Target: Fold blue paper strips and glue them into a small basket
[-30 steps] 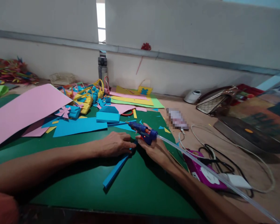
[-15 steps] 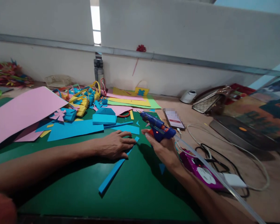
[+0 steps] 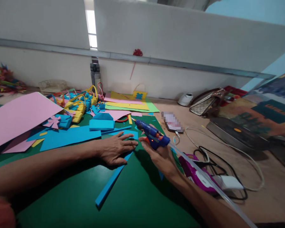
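Right hand [image 3: 163, 159] tight around glue gun [image 3: 148, 130], left hand [image 3: 114, 149] (loosely splayed) over blue strip [image 3: 110, 185]

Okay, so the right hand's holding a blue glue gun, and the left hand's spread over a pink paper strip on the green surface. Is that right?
Not quite: the head view shows that the paper strip under the left hand is blue, not pink. The rest stands.
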`<state>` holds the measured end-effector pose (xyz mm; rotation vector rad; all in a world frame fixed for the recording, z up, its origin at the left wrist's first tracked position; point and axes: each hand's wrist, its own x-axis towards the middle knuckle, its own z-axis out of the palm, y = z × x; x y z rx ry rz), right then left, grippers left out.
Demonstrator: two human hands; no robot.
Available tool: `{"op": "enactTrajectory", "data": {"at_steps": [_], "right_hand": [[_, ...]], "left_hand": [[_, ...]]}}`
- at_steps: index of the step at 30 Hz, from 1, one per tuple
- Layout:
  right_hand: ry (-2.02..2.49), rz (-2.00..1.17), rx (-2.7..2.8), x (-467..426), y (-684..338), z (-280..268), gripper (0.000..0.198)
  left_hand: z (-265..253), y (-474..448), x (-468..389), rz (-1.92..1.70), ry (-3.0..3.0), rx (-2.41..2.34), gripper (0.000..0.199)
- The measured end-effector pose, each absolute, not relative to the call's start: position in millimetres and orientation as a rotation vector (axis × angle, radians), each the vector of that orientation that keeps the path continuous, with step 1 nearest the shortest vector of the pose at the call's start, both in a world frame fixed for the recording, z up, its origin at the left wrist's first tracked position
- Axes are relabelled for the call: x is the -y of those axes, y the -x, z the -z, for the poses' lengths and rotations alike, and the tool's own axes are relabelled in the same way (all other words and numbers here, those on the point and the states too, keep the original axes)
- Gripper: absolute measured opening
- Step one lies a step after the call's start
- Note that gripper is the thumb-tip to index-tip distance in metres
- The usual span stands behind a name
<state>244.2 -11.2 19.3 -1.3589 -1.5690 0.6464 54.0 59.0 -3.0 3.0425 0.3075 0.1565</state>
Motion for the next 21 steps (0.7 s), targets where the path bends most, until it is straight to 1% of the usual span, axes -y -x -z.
{"op": "enactTrajectory", "data": {"at_steps": [4,6,11,21], "right_hand": [[1.282,-0.742,1.556,9.1,-243.9,-8.9,0.047],[1.266,-0.777,1.557,8.3,-244.6,-6.2,0.053],[1.26,-0.759,1.565,8.6,-247.1,-4.6,0.057],[1.288,-0.654,1.576,9.6,-249.2,-5.1,0.065]], "left_hand": [[6.3,-53.6,-57.8,-0.157,-3.044,-0.331,0.057],[8.5,-53.2,-57.4,-0.155,-3.047,-0.33,0.058],[11.9,-52.4,-56.4,-0.16,-3.033,-0.329,0.062],[10.7,-52.5,-56.3,-0.186,-3.094,-0.339,0.061]]}}
